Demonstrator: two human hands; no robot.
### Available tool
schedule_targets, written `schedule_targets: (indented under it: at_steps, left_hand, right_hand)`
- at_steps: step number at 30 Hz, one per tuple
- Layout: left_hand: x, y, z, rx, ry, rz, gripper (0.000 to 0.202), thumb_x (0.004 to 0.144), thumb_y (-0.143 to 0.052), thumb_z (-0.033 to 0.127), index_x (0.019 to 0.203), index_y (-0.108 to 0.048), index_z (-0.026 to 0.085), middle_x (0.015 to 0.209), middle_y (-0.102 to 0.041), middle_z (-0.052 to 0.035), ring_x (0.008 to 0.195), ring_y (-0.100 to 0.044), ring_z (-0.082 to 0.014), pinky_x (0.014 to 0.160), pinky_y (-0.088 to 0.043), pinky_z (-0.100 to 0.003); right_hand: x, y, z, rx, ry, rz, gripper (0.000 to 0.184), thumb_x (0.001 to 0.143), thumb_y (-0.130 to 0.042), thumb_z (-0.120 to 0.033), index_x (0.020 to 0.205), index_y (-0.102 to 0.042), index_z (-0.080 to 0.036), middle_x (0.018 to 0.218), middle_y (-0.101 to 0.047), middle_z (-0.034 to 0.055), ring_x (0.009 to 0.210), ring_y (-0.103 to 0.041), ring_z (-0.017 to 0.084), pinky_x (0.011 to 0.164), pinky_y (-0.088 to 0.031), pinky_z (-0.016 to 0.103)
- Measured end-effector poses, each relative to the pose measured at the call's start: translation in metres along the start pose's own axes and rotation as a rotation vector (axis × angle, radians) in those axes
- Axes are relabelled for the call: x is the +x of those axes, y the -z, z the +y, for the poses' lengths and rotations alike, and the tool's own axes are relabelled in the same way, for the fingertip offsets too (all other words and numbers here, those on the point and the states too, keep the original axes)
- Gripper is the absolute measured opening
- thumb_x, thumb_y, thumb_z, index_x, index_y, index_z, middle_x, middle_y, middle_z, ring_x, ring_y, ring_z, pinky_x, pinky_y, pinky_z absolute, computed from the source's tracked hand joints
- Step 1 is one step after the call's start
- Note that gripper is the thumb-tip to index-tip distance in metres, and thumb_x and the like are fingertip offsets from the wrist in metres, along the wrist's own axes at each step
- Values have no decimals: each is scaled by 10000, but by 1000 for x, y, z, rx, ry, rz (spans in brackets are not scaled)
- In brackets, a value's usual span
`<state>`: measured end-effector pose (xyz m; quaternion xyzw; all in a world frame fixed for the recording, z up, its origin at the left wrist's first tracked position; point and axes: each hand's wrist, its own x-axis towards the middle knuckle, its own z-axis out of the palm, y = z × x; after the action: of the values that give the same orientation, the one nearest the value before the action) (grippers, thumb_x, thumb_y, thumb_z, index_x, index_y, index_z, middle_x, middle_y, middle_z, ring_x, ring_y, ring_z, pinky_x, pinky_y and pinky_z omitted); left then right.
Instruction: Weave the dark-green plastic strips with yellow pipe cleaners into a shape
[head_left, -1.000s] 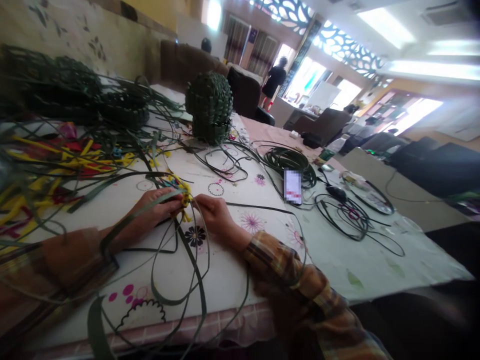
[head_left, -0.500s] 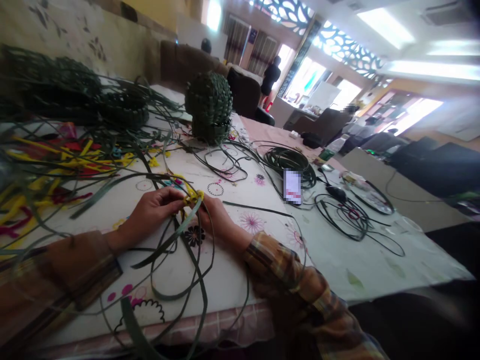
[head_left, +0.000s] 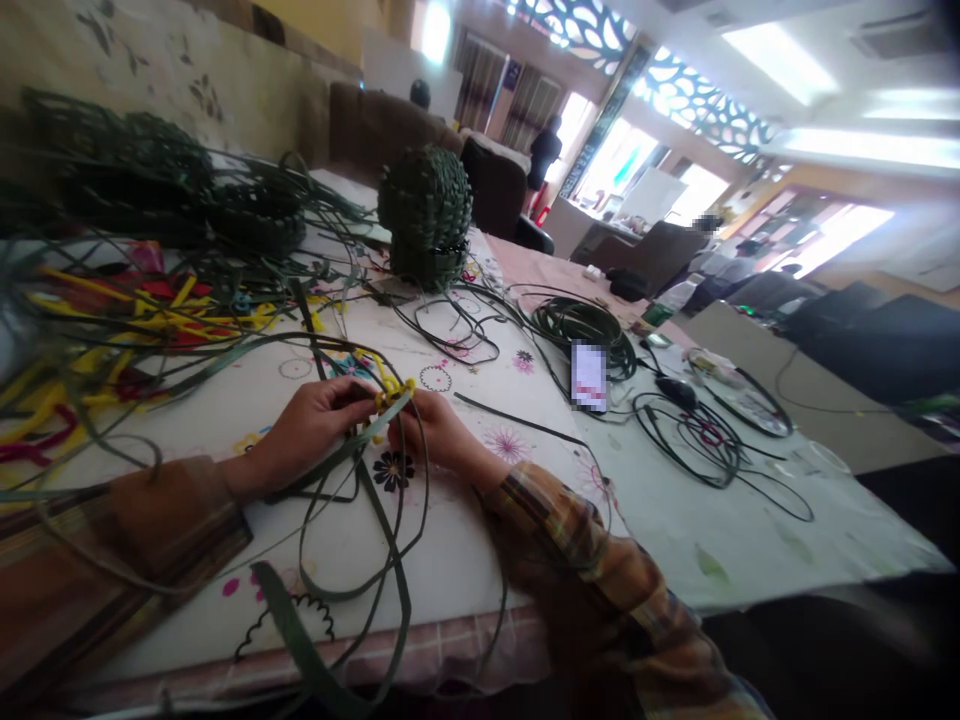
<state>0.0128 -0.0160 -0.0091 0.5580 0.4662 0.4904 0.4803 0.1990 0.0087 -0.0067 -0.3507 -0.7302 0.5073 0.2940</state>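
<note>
My left hand (head_left: 311,432) and my right hand (head_left: 442,430) meet over a small yellow woven knot (head_left: 390,393) on the flowered tablecloth (head_left: 465,540). Both hands pinch it, fingers closed on the yellow strips. Long dark green strips (head_left: 360,520) run from the knot, loop over my wrists and trail down toward the table's near edge. Brown sleeves cover both forearms, the right one plaid.
A green woven basket (head_left: 425,215) stands upside down at the back. Piles of green strips and woven pieces (head_left: 150,200) lie far left, yellow and red strips (head_left: 112,320) in front of them. A phone (head_left: 589,375), coiled strips (head_left: 585,322) and cables (head_left: 697,435) sit right. A person (head_left: 544,160) stands far off.
The yellow knot has lifted slightly off the cloth between my fingers, and the green strips have swung and re-looped around my hands. My left hand slid a little right.
</note>
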Motion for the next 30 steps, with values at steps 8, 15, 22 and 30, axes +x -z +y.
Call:
schedule_targets:
  at_steps: [8,15,22,30]
  left_hand:
    - [1,2,-2,86,16,27,379,669,-785,516,831,-739,176,794,-732,-42,756,-646,-206,713,-501,-281]
    - [5,8,-5,14,103,137,372,655,-811,469,854,-733,165,805,-702,-28,694,-584,-157,624,-448,-244]
    - [-1,0,3,-120,192,5,330,649,-827,431,786,-720,151,756,-683,-41,671,-584,-154,611,-461,-248]
    - [8,8,2,-163,208,151,371,595,-858,425,758,-687,138,694,-633,-14,590,-509,-99,526,-383,-199]
  right_hand:
    - [5,8,12,244,-69,-97,287,928,-553,-437,855,-567,-159,640,-620,-19,476,-548,75,451,-435,175]
    - [7,21,14,214,-176,-205,243,900,-595,-379,815,-589,-151,577,-625,-24,405,-535,81,373,-396,171]
    - [3,0,9,333,-157,-102,267,899,-576,-427,863,-580,-163,638,-664,-21,415,-575,86,373,-420,171]
    - [5,8,5,177,-211,-66,195,909,-523,-266,768,-593,-150,462,-553,-62,312,-416,43,337,-299,144]
